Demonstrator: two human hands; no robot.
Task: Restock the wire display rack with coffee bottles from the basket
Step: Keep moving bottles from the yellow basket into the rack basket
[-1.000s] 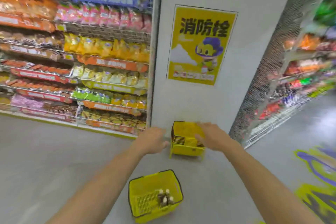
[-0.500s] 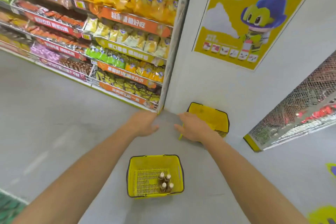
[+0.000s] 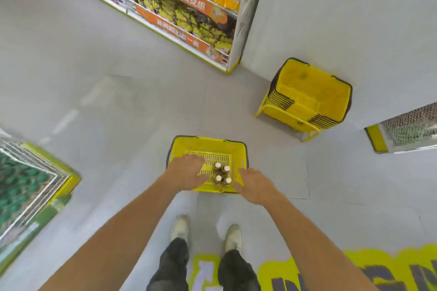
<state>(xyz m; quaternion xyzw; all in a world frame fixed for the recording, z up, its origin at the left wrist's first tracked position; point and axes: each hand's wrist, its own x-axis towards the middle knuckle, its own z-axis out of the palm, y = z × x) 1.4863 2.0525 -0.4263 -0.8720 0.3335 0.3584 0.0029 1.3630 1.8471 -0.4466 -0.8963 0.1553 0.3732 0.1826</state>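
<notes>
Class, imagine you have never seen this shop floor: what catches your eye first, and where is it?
First, the bright yellow basket on the grey floor straight ahead, with four capped coffee bottles clustered at its near side. The left hand and right hand reach down on either side of them, neither holding anything. Next, the stack of yellow baskets against the wall to the right.

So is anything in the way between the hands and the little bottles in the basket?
Nothing visible is. The four bottles stand uncovered in the open yellow basket, with the left hand and right hand on either side of them, neither holding anything.
</notes>
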